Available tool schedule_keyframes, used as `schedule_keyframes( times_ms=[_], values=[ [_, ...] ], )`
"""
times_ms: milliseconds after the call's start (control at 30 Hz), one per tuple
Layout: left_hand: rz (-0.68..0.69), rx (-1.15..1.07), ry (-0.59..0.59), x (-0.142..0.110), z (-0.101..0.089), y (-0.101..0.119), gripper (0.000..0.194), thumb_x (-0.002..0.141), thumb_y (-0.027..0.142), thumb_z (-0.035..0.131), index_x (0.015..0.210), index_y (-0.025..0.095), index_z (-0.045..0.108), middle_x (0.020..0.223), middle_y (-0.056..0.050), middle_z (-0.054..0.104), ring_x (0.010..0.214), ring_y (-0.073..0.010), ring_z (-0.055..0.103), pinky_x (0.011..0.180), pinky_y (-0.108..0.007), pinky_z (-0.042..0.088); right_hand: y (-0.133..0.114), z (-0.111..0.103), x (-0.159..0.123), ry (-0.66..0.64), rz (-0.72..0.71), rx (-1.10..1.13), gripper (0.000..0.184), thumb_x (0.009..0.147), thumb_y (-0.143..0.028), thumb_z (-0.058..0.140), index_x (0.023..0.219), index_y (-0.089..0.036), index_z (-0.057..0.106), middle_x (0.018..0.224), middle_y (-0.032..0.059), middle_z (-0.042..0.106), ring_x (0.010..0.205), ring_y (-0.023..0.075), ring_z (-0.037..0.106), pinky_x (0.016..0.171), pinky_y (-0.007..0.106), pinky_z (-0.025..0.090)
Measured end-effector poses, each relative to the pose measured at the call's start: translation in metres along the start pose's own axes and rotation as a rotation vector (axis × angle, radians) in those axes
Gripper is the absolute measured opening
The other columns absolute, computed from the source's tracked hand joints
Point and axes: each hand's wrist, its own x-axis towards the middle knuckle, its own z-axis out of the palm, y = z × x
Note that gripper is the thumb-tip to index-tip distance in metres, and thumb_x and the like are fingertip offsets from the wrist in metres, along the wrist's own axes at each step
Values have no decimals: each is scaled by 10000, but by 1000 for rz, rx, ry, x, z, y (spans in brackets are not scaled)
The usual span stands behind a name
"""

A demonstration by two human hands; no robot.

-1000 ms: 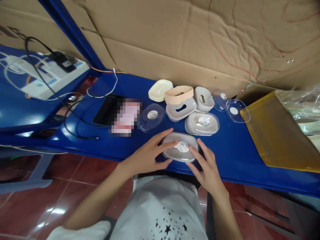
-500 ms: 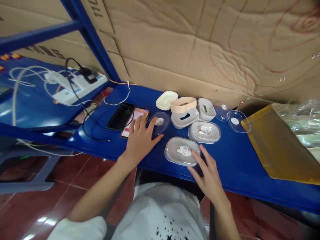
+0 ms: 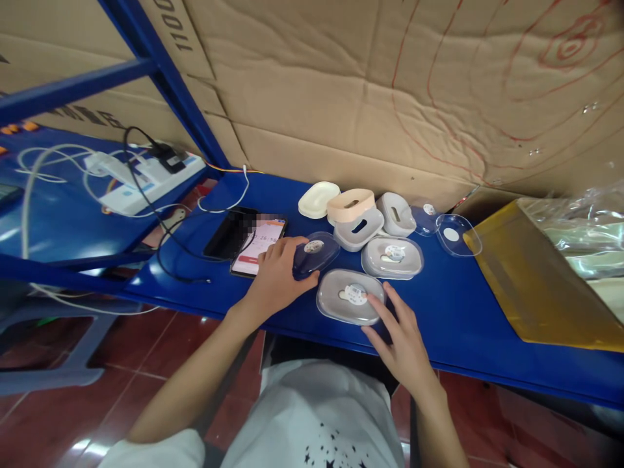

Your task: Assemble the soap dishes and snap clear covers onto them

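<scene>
My left hand (image 3: pixel 275 278) grips a clear plastic lid (image 3: pixel 314 253) with a round sticker, tilting it up off the blue shelf (image 3: pixel 453 305). My right hand (image 3: pixel 397 331) rests with spread fingers on the near edge of a grey lidded soap box (image 3: pixel 348 296) in front of me. Behind it lies a second lidded grey box (image 3: pixel 392 257). Further back are a peach tray stacked on a grey base (image 3: pixel 355 218), a cream tray (image 3: pixel 318 199) and a grey tray (image 3: pixel 396 213).
Two phones (image 3: pixel 246 237) lie left of my left hand, with cables and a power strip (image 3: pixel 146 175) beyond on the adjoining shelf. Two clear lids (image 3: pixel 451 234) lie at the back right. A yellow bag (image 3: pixel 536 273) with plastic wrapping lies at the right. Cardboard lines the back wall.
My left hand left the near grey box, reached left toward the phone and clear lid, and now grips the lid and tilts it up. My right hand stays on the box.
</scene>
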Motion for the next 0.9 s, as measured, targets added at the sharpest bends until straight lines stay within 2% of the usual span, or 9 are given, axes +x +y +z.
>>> schedule_keyframes(
  times_ms=[100,233,367,433,533,600,700,800,900],
  values=[
    [75,-20,-8,0,8,-6,508,930,345,735,1399,234,574,1475,-169,616,1399,-404,597,1136,-622,511,1,2,1,3,-4,0,666,1107,-395,611,1725,-424,364,1805,95,353,1570,380,509,1162,586,567],
    [130,-21,54,3,19,-11,422,1026,295,637,1438,231,577,1608,-191,506,1538,-402,496,1230,-630,466,-2,2,0,5,-14,-2,692,1111,-387,602,1742,-428,322,1806,98,358,1566,369,517,1168,579,558],
    [197,-60,112,-1,14,-2,397,1093,271,560,1489,244,564,1658,-185,467,1573,-391,465,1268,-646,433,6,-15,-2,50,-30,42,705,1124,-388,564,1763,-404,267,1766,101,437,1569,344,516,1177,556,554],
    [268,-117,100,-10,7,6,409,1118,243,524,1526,266,544,1655,-163,487,1562,-347,489,1287,-600,432,24,-32,2,140,21,13,661,1126,-374,546,1747,-384,319,1734,103,484,1575,336,509,1200,559,531],
    [415,-191,-28,-28,1,13,465,1135,272,538,1597,278,486,1677,-149,483,1561,-312,494,1288,-536,456,67,-57,17,199,137,-141,609,1124,-400,545,1712,-341,398,1748,133,457,1598,365,468,1243,633,457],
    [507,-198,-123,-39,2,14,494,1119,341,610,1594,276,495,1689,-153,473,1568,-334,482,1275,-544,478,100,-67,30,167,187,-269,612,1125,-454,528,1705,-296,411,1761,174,427,1595,399,462,1233,682,434],
    [540,-185,-164,-49,9,14,504,1087,351,680,1565,292,531,1699,-150,460,1584,-368,457,1255,-583,500,138,-72,46,92,254,-421,633,1121,-509,489,1686,-229,435,1749,231,425,1586,451,452,1203,765,399],
    [536,-215,-159,-52,13,16,517,1077,287,681,1571,316,530,1688,-140,466,1576,-358,465,1235,-578,527,151,-77,58,59,208,-430,588,1128,-506,450,1639,-217,501,1733,215,459,1572,435,473,1203,738,402],
    [585,-236,-183,-52,12,25,521,1066,245,672,1565,309,536,1663,-134,494,1551,-336,485,1215,-546,553,143,-87,79,84,106,-345,520,1151,-480,406,1580,-242,577,1684,160,546,1530,373,537,1192,624,455]
  ],
)
